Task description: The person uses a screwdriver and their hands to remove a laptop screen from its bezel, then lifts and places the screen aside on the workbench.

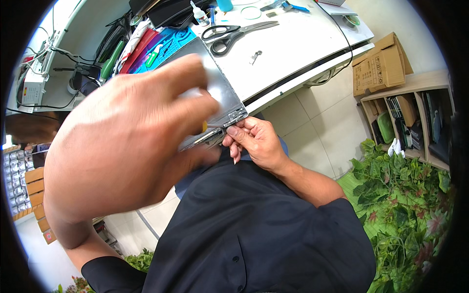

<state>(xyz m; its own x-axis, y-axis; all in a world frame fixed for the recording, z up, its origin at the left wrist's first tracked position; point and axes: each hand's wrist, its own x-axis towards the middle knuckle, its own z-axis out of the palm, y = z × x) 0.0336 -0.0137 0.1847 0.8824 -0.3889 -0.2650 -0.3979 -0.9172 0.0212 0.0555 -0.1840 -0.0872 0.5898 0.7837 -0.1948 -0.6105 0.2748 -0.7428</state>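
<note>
My left hand (124,134), blurred and large in the view, is curled round a yellow-handled tool (203,128), mostly hidden, whose thin metal tip reaches the hinge (235,117) at the near corner of a dark flat panel (222,85), apparently part of a laptop. My right hand (256,144) grips that corner, thumb on top beside the tool tip and fingers underneath. The panel extends from the white desk's front edge toward a blue mat (173,46). Much of it is hidden behind my left hand.
On the white desk (288,46) lie black scissors (232,36), a small metal piece (256,56), a dropper bottle (200,14) and cables. A cardboard box (378,66) stands on a wooden shelf unit (405,124) at right, above leafy plants (391,205). Red folders (141,51) sit at left.
</note>
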